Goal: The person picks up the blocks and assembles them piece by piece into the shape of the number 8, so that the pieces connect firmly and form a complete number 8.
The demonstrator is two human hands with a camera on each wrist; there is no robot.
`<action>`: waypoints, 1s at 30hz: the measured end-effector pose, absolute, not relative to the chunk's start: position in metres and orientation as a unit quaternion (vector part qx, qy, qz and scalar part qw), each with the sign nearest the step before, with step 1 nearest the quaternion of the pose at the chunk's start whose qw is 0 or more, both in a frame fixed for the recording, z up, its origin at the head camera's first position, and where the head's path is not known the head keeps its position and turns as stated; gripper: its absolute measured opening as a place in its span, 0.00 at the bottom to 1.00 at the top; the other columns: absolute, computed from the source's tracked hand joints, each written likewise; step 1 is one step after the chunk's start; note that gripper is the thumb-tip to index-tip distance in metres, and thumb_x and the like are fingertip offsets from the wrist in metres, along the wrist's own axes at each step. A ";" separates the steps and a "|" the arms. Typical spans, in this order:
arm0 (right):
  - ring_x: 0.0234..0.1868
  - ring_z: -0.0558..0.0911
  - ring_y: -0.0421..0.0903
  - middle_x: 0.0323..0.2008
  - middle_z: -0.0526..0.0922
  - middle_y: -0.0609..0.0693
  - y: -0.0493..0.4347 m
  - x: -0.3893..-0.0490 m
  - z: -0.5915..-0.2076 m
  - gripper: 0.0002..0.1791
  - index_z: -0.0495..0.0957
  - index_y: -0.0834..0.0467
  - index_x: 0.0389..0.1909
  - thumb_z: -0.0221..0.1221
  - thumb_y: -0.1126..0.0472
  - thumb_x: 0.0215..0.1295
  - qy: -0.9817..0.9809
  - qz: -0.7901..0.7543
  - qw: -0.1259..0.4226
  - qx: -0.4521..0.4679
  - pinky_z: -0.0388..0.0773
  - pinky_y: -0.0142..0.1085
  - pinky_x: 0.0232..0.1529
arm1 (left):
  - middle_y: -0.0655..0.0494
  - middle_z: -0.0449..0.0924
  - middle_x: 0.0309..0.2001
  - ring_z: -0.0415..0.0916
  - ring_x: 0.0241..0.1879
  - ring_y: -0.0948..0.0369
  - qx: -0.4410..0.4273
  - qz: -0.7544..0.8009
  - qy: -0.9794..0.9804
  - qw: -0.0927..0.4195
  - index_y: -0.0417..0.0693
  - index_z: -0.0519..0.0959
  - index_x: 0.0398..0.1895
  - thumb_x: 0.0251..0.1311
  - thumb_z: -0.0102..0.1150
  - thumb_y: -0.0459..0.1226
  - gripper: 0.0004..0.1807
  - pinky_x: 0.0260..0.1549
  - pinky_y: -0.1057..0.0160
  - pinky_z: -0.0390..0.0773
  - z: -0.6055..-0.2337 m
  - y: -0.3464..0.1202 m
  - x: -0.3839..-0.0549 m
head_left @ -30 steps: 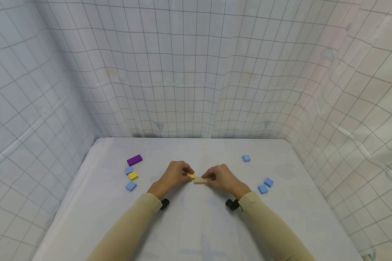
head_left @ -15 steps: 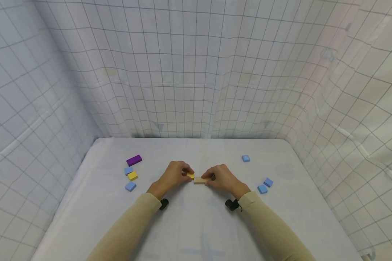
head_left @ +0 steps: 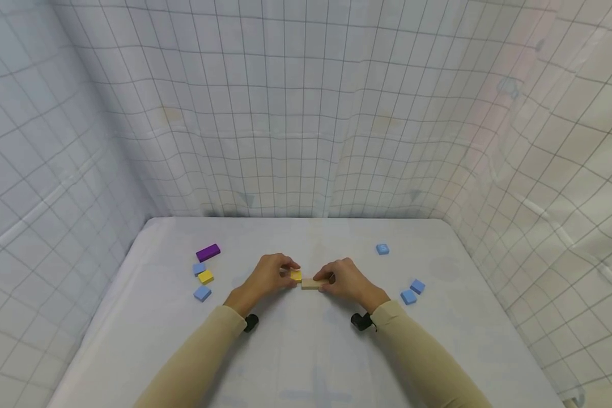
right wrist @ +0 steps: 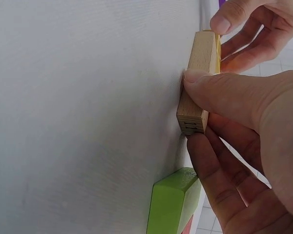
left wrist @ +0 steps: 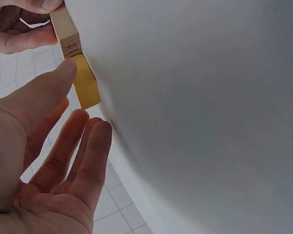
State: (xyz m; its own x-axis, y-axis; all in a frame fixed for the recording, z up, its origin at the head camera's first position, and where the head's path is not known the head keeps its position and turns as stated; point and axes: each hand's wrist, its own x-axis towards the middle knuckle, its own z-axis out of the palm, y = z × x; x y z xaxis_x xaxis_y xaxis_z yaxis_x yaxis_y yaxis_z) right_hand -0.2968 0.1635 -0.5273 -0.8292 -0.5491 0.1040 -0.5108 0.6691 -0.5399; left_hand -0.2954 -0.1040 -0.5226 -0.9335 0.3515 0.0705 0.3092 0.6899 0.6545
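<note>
A plain wooden block lies on the white table, end to end with a yellow block on its left. My right hand pinches the wooden block, its thumb on the near face and the fingers behind. My left hand is around the yellow block with thumb and fingers spread. In the left wrist view its thumb tip overlaps the yellow block's edge, while the other fingers stand off below the free end.
To the left lie a purple block, two blue blocks and another yellow block. Several blue blocks are on the right. A green block with something red behind shows in the right wrist view. Grid-patterned curtains surround the table.
My left hand has shifted slightly left and its thumb and fingers have spread, so more of the yellow block shows. The right hand keeps its hold on the wooden block.
</note>
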 end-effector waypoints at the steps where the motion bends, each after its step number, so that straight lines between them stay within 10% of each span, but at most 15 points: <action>1: 0.46 0.93 0.40 0.48 0.99 0.48 0.163 -0.297 -0.527 0.12 0.98 0.55 0.53 0.81 0.66 0.70 0.913 -0.285 0.035 -0.289 0.91 0.33 0.49 | 0.48 0.94 0.58 0.90 0.61 0.49 0.178 0.349 0.920 0.029 0.45 0.94 0.57 0.64 0.87 0.31 0.19 0.68 0.47 0.91 -0.522 -0.106 -0.295; 30: 0.45 0.91 0.38 0.49 0.99 0.48 0.165 -0.298 -0.527 0.12 0.97 0.54 0.52 0.80 0.66 0.70 0.913 -0.282 0.044 -0.291 0.90 0.31 0.49 | 0.49 0.95 0.55 0.92 0.55 0.45 0.158 0.304 0.934 -0.099 0.45 0.95 0.57 0.69 0.85 0.37 0.16 0.55 0.40 0.92 -0.494 -0.210 -0.245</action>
State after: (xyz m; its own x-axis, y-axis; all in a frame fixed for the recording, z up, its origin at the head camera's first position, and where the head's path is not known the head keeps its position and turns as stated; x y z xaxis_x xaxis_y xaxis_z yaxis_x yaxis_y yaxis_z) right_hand -0.2977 0.1649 -0.5268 -0.8267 -0.5565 0.0834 -0.5064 0.6712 -0.5413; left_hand -0.2449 -0.2096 -0.4939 -0.9303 0.2345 0.2819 0.3556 0.7649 0.5371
